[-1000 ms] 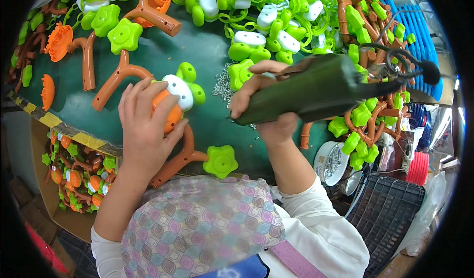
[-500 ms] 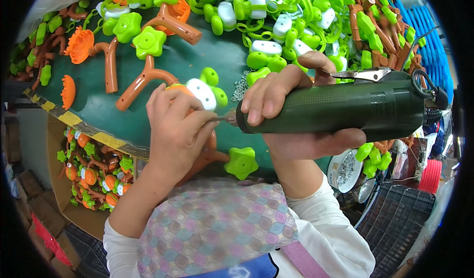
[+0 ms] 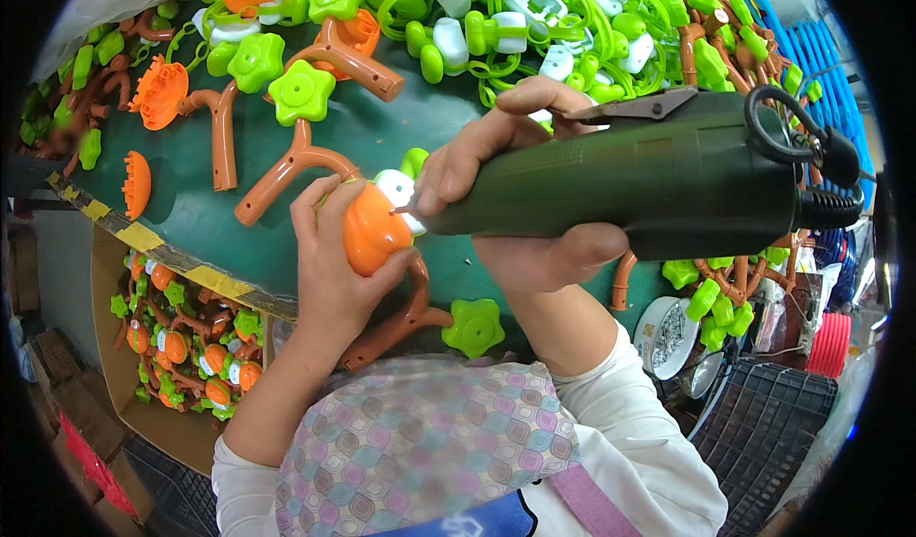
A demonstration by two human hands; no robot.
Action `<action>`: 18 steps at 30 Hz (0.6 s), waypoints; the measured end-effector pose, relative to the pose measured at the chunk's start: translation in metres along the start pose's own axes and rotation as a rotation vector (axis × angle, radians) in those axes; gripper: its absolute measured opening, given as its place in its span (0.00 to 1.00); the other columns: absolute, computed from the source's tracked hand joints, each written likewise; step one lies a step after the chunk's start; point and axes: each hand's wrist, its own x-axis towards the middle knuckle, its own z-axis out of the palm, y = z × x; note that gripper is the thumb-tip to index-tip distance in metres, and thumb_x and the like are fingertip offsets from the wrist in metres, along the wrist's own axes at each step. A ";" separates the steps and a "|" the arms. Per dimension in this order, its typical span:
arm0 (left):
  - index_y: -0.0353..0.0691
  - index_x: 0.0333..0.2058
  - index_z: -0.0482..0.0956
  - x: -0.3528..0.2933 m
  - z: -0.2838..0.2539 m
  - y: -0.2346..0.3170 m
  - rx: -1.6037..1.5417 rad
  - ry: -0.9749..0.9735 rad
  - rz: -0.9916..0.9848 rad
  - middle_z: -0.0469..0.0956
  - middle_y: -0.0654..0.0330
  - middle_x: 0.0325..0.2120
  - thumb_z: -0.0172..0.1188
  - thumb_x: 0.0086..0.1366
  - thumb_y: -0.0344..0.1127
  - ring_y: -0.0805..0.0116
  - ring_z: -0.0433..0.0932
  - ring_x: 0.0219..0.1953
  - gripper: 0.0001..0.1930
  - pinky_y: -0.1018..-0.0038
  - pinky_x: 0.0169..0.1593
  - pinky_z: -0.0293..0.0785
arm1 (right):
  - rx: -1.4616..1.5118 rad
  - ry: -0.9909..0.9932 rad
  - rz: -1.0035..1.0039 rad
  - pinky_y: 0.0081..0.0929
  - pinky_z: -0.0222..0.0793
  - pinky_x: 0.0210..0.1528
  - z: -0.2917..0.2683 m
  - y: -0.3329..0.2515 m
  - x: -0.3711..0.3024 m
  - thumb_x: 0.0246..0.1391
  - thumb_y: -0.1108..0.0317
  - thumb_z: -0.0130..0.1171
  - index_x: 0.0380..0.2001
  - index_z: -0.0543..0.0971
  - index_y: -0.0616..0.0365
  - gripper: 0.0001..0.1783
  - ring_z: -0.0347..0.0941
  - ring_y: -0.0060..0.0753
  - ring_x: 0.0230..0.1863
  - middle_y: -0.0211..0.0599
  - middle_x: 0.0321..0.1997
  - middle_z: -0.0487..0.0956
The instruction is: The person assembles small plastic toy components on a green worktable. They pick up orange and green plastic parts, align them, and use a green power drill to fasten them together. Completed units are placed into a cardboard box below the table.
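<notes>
- Orange shell [image 3: 377, 235] sits over the tabletop [image 3: 410, 117], right of the cardboard box [image 3: 176, 432]; the left hand [image 3: 329, 265] curls its grip round it, probably for steadiness.
- Right hand [image 3: 525, 260] wraps its grip round the green power screwdriver [image 3: 639, 189], farther right of that box, seemingly levelled for alignment.

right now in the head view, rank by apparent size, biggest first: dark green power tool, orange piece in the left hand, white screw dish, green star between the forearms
1. dark green power tool
2. orange piece and white screw dish: too alike to rank
3. green star
</notes>
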 end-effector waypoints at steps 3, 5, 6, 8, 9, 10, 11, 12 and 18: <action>0.44 0.60 0.67 0.001 0.001 0.000 -0.028 0.013 -0.001 0.61 0.47 0.58 0.78 0.47 0.34 0.43 0.68 0.58 0.41 0.56 0.59 0.72 | 0.045 -0.026 0.021 0.37 0.79 0.37 0.002 0.005 0.002 0.43 0.20 0.63 0.54 0.64 0.58 0.54 0.78 0.39 0.32 0.44 0.33 0.77; 0.43 0.60 0.67 0.001 0.001 0.001 -0.035 0.012 0.003 0.61 0.47 0.58 0.78 0.47 0.34 0.44 0.67 0.58 0.41 0.57 0.59 0.71 | 0.067 -0.040 0.017 0.35 0.79 0.36 0.002 0.010 0.004 0.42 0.22 0.66 0.51 0.65 0.58 0.52 0.78 0.37 0.31 0.43 0.32 0.77; 0.43 0.60 0.67 0.000 0.000 0.001 -0.025 0.011 0.008 0.61 0.47 0.58 0.77 0.47 0.33 0.44 0.67 0.58 0.41 0.57 0.59 0.71 | 0.084 -0.029 0.009 0.33 0.78 0.35 0.005 0.015 0.004 0.42 0.23 0.67 0.49 0.65 0.58 0.50 0.78 0.35 0.29 0.42 0.30 0.77; 0.42 0.60 0.67 -0.001 0.002 0.000 -0.029 0.015 0.028 0.60 0.47 0.57 0.77 0.47 0.33 0.44 0.66 0.58 0.41 0.57 0.59 0.71 | 0.122 -0.134 0.000 0.29 0.77 0.33 0.006 0.034 0.006 0.41 0.23 0.67 0.47 0.66 0.58 0.50 0.77 0.33 0.27 0.40 0.28 0.77; 0.42 0.60 0.67 0.001 0.003 -0.001 -0.049 0.015 0.021 0.60 0.46 0.57 0.77 0.47 0.33 0.44 0.66 0.58 0.41 0.57 0.59 0.71 | 0.149 -0.182 0.029 0.27 0.76 0.31 0.005 0.036 0.010 0.41 0.22 0.67 0.46 0.66 0.58 0.50 0.77 0.31 0.27 0.39 0.27 0.77; 0.41 0.60 0.67 0.001 0.003 -0.002 -0.069 0.017 0.010 0.60 0.46 0.57 0.77 0.47 0.33 0.44 0.67 0.58 0.41 0.57 0.59 0.71 | 0.173 -0.234 0.060 0.25 0.76 0.30 0.003 0.038 0.014 0.40 0.22 0.67 0.45 0.66 0.58 0.50 0.77 0.30 0.26 0.37 0.26 0.77; 0.41 0.59 0.67 0.001 0.004 -0.002 -0.090 0.019 -0.002 0.60 0.46 0.57 0.77 0.47 0.33 0.44 0.67 0.58 0.40 0.57 0.59 0.71 | 0.197 -0.283 0.095 0.23 0.75 0.29 0.002 0.041 0.018 0.40 0.22 0.67 0.44 0.66 0.58 0.50 0.77 0.28 0.25 0.36 0.25 0.77; 0.40 0.59 0.67 0.001 0.005 -0.002 -0.084 0.030 -0.005 0.61 0.46 0.56 0.77 0.47 0.33 0.44 0.67 0.57 0.40 0.57 0.58 0.72 | 0.209 -0.258 0.107 0.23 0.75 0.29 0.004 0.040 0.017 0.40 0.21 0.67 0.44 0.66 0.58 0.50 0.77 0.28 0.25 0.36 0.25 0.78; 0.40 0.59 0.68 0.002 0.002 0.000 -0.073 0.007 -0.006 0.61 0.45 0.57 0.77 0.45 0.34 0.43 0.67 0.58 0.41 0.56 0.58 0.72 | 0.164 -0.050 -0.032 0.23 0.73 0.35 0.011 0.039 0.003 0.51 0.38 0.70 0.63 0.61 0.61 0.50 0.75 0.27 0.31 0.43 0.43 0.76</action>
